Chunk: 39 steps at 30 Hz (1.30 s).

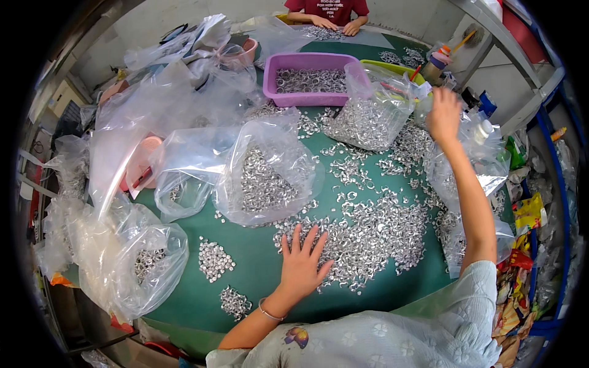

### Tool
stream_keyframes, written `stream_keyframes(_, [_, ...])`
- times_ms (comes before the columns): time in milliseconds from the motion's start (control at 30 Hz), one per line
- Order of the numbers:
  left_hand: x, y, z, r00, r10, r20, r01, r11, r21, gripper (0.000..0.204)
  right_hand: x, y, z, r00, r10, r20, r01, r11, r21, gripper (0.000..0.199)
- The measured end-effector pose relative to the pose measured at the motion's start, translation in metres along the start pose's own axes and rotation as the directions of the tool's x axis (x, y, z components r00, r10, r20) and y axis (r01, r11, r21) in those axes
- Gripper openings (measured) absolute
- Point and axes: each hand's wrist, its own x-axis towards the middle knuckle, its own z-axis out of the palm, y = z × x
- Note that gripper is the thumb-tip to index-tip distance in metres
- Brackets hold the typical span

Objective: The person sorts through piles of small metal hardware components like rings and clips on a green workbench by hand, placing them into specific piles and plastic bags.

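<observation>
My left hand (300,264) lies with its fingers spread at the near left edge of a wide pile of small silvery metal pieces (380,236), many of them ring- or hook-shaped. It holds nothing. My right arm stretches to the far right, where my right hand (444,116) is beside a clear bag of metal pieces (371,119) and a white-capped bottle (483,131). Its fingertips point away and are partly hidden, so I cannot make out a grip. Two small heaps, one of rounder pieces (215,260) and one of mixed pieces (235,303), sit left of my left hand.
A purple tub (313,98) of ring-like pieces stands at the back of the green table (184,300). Clear bags (268,178) crowd the left and middle. Across the table a co-worker's hands (337,29) rest by another pile. Packed shelves (543,227) line the right.
</observation>
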Motion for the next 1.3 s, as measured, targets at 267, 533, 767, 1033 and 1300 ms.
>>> stream_keyframes(267, [0.023, -0.019, -0.054, 0.676, -0.239, -0.697, 0.207, 0.969, -0.131, 0.077, -0.104, -0.127, -0.026, 0.725, -0.025, 0.688, -0.533, 0.613, 0.584, 0.056])
stream_keyframes(533, [0.079, -0.114, -0.103, 0.685, -0.395, -0.612, 0.280, 0.919, -0.279, 0.025, -0.086, -0.255, -0.093, 0.524, -0.453, 0.721, -0.851, -0.290, 0.437, 0.067])
stream_keyframes(767, [0.134, -0.135, -0.173, 0.516, -0.427, -0.743, 0.023, 0.874, -0.486, 0.009, -0.012, -0.259, -0.099, 0.736, -0.272, 0.620, -0.650, -0.539, 0.536, 0.012])
stream_keyframes(1033, [0.199, -0.133, -0.227, 0.462, -0.383, -0.800, -0.231, 0.819, -0.525, 0.016, 0.089, -0.242, -0.120, 0.866, -0.023, 0.499, -0.409, -0.606, 0.682, 0.012])
stream_keyframes(1300, [0.187, -0.176, -0.206, 0.410, -0.487, -0.771, -0.149, 0.798, -0.584, 0.015, 0.062, -0.285, -0.099, 0.926, -0.081, 0.369, -0.367, -0.432, 0.824, 0.013])
